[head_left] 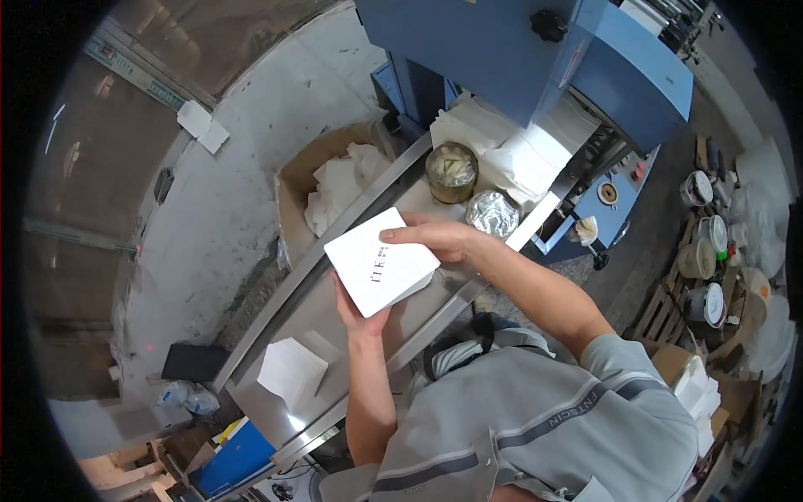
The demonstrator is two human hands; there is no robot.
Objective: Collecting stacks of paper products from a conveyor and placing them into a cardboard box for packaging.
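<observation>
Between my hands is a stack of white square cards (360,263) with rounded corners and dark print on the top one. My left hand (361,311) cups the stack from its near side, fingers partly hidden beneath it. On the right side, my right hand (431,238) grips the stack with its thumb on top and the other fingers at its edge. The stack is held tilted over a metal conveyor-like table (288,314). A loose white sheet (293,368) lies on the table to the near left.
A tin (452,171) and a foil-covered round container (492,213) stand right of the stack, beside white paper (531,163) under a blue machine (468,42). Beyond the table's far edge sits a cardboard box (288,180) of white scraps. Buckets (707,303) stand at far right.
</observation>
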